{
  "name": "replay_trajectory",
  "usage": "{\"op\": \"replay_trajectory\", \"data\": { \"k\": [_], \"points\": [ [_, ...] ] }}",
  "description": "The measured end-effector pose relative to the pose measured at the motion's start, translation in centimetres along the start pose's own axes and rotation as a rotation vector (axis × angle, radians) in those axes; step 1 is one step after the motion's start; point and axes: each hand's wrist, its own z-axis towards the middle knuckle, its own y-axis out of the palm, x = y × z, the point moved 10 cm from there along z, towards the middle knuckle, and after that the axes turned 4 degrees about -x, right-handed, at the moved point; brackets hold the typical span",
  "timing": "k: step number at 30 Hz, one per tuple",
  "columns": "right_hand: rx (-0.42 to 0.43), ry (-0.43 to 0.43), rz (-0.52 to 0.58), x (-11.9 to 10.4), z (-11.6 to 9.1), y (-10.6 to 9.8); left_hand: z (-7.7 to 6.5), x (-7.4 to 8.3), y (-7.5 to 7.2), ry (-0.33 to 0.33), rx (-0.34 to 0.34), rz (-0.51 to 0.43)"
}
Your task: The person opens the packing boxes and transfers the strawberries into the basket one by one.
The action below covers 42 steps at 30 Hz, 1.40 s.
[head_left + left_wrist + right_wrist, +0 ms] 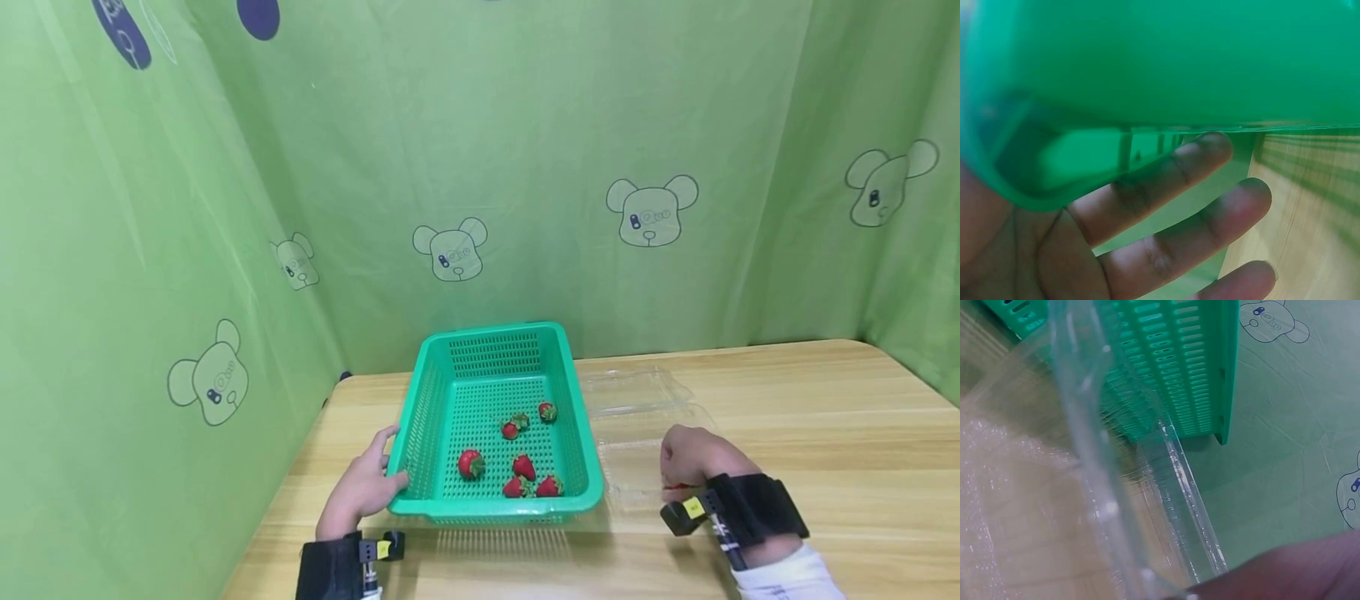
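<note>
My left hand [363, 483] holds the left rim of a green plastic basket [590, 433], thumb over the rim. In the left wrist view its other fingers [1172, 253] extend loosely below the rim. Inside the basket lie several red strawberries [471, 464] with green leaves. My right hand [697, 456] is bent down over the near end of a clear plastic box [630, 454]. Something red [678, 486] shows under that hand; I cannot tell whether the hidden fingertips hold it. In the right wrist view the clear box's edge [1110, 509] runs close by the hand.
The box's raised clear lid section [633, 390] lies at the back, beside the basket. Both stand on a wooden table [825, 433]. A green curtain [540, 167] with bear drawings hangs behind and at the sides.
</note>
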Motion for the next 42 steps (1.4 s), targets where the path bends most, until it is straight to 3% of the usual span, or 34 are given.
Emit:
{"op": "replay_trajectory", "data": {
  "k": [18,42],
  "points": [
    [0.006,-0.024,-0.044,-0.5,0.1,-0.6,0.1,-0.1,0.2,-0.001,-0.008,-0.022],
    [0.107,-0.063,-0.043,-2.0,-0.4,-2.5,0.1,-0.2,0.1,0.008,0.013,-0.001]
  ]
}}
